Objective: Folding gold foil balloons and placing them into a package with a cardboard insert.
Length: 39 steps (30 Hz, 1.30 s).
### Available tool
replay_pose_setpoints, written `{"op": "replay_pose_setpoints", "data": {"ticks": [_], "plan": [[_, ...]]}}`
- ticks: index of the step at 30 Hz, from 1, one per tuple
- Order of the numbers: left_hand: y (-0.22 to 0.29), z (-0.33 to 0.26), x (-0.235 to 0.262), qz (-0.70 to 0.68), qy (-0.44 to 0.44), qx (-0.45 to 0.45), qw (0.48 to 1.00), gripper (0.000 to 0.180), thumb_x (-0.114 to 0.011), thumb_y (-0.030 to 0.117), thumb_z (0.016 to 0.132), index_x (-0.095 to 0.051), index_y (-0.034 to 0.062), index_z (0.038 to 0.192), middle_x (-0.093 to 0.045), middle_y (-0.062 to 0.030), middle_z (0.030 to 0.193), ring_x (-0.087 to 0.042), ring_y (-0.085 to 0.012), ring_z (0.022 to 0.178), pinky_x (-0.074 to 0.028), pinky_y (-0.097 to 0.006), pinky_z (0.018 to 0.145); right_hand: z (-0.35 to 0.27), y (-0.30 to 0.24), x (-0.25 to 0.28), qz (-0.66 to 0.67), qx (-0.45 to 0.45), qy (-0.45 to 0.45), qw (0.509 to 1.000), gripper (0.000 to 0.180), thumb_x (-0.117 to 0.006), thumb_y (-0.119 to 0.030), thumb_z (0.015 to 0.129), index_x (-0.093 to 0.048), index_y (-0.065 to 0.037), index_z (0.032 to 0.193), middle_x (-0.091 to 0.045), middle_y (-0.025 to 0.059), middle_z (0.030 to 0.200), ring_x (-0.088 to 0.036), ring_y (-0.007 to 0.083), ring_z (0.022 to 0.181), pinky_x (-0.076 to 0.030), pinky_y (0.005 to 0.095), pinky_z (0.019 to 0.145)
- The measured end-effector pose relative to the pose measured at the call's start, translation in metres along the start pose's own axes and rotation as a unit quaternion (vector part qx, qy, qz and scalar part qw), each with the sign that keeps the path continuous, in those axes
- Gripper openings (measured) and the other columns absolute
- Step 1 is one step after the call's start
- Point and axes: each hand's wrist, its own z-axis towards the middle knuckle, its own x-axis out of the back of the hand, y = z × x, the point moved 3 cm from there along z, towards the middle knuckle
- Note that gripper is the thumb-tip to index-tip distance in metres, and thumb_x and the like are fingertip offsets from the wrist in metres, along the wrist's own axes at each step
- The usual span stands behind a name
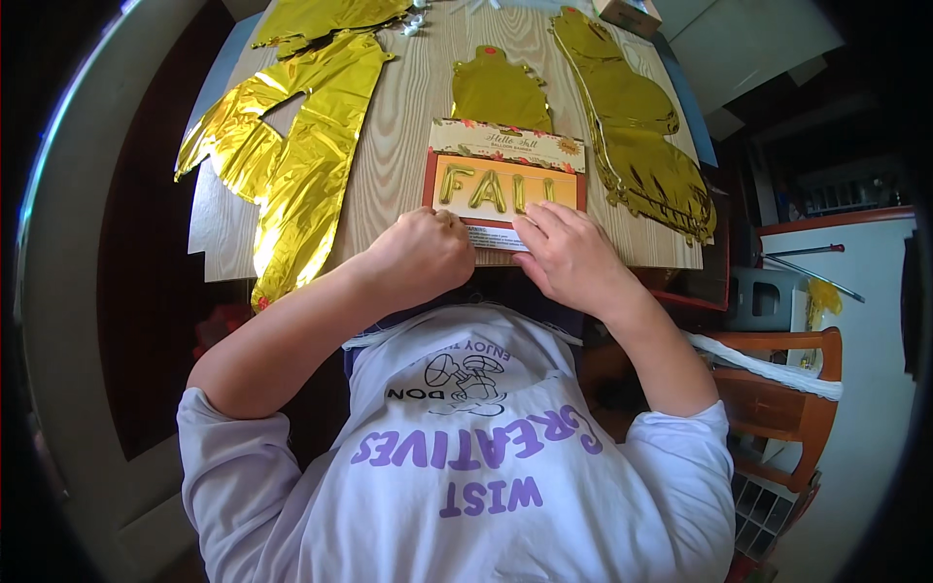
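Note:
A flat cardboard package insert (505, 170) with an orange border and a picture of gold letter balloons lies on the wooden table (403, 126), near its front edge. My left hand (420, 255) is curled into a loose fist on the card's lower left corner. My right hand (570, 255) lies on the card's lower right part, fingers pressed flat on its white label strip. Deflated gold foil balloons lie around it: one long one (306, 155) to the left, a small one (499, 92) just behind the card, another (641, 136) to the right.
A small cardboard box (630, 14) sits at the table's far right corner. An orange wooden chair (792, 408) draped with white cloth stands at my right, beside a white cabinet (865, 291). Dark floor lies to the left of the table.

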Motion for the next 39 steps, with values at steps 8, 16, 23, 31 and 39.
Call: {"op": "replay_pose_setpoints", "data": {"ticks": [8, 16, 23, 31, 39], "plan": [[0.028, -0.017, 0.014, -0.039, 0.07, 0.014, 0.997, 0.014, -0.066, 0.016, 0.072, -0.059, 0.0047, 0.074, -0.06, -0.0081, 0.08, -0.065, -0.0223, 0.075, -0.052, -0.036, 0.063, -0.016, -0.031, -0.006, -0.023, -0.021, 0.076, 0.997, 0.034, -0.078, -0.02, 0.075, -0.06, -0.001, 0.097, -0.061, 0.0181, 0.101, -0.062, 0.0334, 0.098, -0.052, 0.0434, 0.084], [0.017, -0.004, 0.11, -0.077, 0.274, 0.091, 0.954, 0.032, -0.074, 0.017, 0.079, -0.071, 0.0005, 0.107, -0.065, -0.0228, 0.129, -0.062, -0.0357, 0.123, -0.042, -0.052, 0.111, -0.027, -0.018, 0.013, 0.025, -0.129, 0.24, 0.962, 0.009, -0.066, -0.007, 0.089, -0.061, -0.002, 0.095, -0.064, 0.0151, 0.088, -0.065, 0.0288, 0.073, -0.053, 0.0385, 0.06], [0.003, -0.008, 0.08, -0.154, 0.323, 0.173, 0.918, 0.039, -0.073, 0.012, 0.078, -0.07, 0.0077, 0.117, -0.063, -0.0172, 0.135, -0.058, -0.038, 0.128, -0.037, -0.054, 0.114, -0.032, 0.042, -0.018, 0.629, -0.393, 0.437, 0.509, 0.024, -0.063, -0.02, 0.104, -0.063, 0.001, 0.116, -0.069, 0.0064, 0.11, -0.064, 0.0165, 0.095, -0.053, 0.032, 0.085], [-0.008, -0.016, 0.027, -0.191, 0.27, 0.231, 0.915, 0.033, -0.076, 0.008, 0.078, -0.068, 0.0059, 0.11, -0.063, -0.0158, 0.126, -0.059, -0.0387, 0.122, -0.042, -0.054, 0.11, -0.022, -0.002, -0.045, 0.715, -0.507, 0.223, 0.427, 0.045, -0.062, -0.037, 0.102, -0.055, -0.002, 0.13, -0.069, 0.0159, 0.118, -0.071, 0.0288, 0.103, -0.061, 0.046, 0.082], [-0.008, -0.025, 0.01, -0.235, 0.23, 0.229, 0.916, 0.039, -0.079, 0.014, 0.079, -0.067, 0.0057, 0.115, -0.062, -0.0154, 0.127, -0.058, -0.0375, 0.123, -0.042, -0.054, 0.111, -0.048, 0.026, 0.032, 0.315, -0.413, 0.003, 0.855, 0.038, -0.067, -0.034, 0.098, -0.065, 0.003, 0.087, -0.071, 0.015, 0.079, -0.071, 0.0247, 0.067, -0.055, 0.0329, 0.058]]}}
